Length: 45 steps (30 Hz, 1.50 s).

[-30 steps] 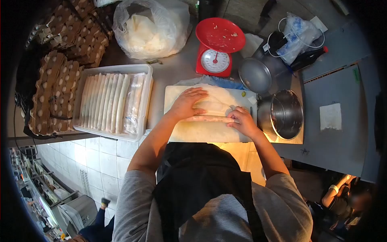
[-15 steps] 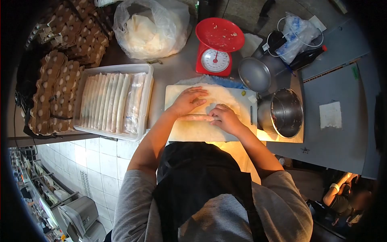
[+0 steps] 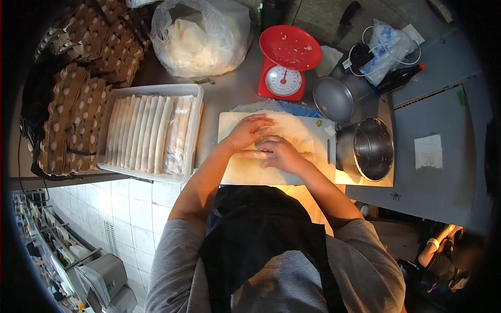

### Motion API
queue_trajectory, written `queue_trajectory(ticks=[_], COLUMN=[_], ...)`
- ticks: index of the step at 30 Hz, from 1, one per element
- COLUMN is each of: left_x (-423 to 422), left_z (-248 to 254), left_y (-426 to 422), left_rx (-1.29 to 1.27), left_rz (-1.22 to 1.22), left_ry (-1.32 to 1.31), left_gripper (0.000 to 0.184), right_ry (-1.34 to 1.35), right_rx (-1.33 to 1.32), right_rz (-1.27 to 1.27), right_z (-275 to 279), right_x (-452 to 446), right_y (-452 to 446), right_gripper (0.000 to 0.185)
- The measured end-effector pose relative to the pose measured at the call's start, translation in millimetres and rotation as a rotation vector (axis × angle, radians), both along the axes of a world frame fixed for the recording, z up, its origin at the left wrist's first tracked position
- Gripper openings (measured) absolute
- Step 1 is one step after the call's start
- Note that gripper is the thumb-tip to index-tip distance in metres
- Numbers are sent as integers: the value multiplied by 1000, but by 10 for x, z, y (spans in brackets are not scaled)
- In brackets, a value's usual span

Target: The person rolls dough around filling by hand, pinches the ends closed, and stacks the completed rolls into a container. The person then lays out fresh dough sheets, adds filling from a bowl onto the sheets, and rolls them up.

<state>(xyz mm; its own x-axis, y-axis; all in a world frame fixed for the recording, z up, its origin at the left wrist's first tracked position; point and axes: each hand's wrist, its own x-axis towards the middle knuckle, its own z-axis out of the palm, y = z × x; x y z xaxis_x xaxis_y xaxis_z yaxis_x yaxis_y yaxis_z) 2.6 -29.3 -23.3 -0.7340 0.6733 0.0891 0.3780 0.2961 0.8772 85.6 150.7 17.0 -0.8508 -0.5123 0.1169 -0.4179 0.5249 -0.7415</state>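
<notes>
On the white cutting board lies a pale, thin wrapper sheet with a long strip of filling along its near side. My left hand rests over the sheet's left part, fingers spread and pointing right. Close beside it, my right hand is curled over the filling strip, its fingertips near the left hand's fingers. Left of the board, a clear plastic tub holds several long white rolls side by side.
A red scale stands behind the board, and a plastic bag of wrappers is at back left. Egg trays are stacked far left. At right are a steel pot and a round lid. Another person's arm shows lower right.
My right hand has moved left along the filling strip, from its right end to beside my left hand. My left hand has stayed nearly in place. The view has shifted slightly.
</notes>
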Motion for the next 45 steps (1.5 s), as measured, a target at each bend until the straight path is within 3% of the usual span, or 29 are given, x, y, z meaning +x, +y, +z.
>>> queue_trajectory(ticks=[7, 10, 19, 22, 25, 27, 31, 39, 45], left_x=[-57, -53, -51, -81, -124, -12, 111, 115, 135], left_z=[23, 76, 144, 125, -55, 0, 157, 183, 121], left_y=[-20, -21, -40, -45, -64, -57, -37, -41, -49], left_rx=[81, 86, 119, 85, -28, -137, -250, -253, -251], left_rz=[-16, 16, 17, -13, -186, -159, -135, -142, -97], left_ry=[-186, -301, -448, -395, 15, 185, 382, 380, 404], left_gripper=[37, 40, 46, 45, 46, 52, 68, 73, 77], right_ry=[-79, -104, -80, -79, -98, -166, -198, -155, -91], right_rx=[26, -94, 46, 71, -19, 136, 171, 266, 165], right_rz=[-12, -21, -44, -24, -8, -27, -100, -56, -194], right_z=[-6, -20, -111, -121, -85, 3, 78, 90, 45], right_x=[-74, -39, -60, -69, -46, -19, 96, 99, 292], right_y=[-131, -253, -533, -528, -199, 232, 684, 758, 926], right_gripper=[34, 34, 36, 35, 35, 37, 37, 38, 39])
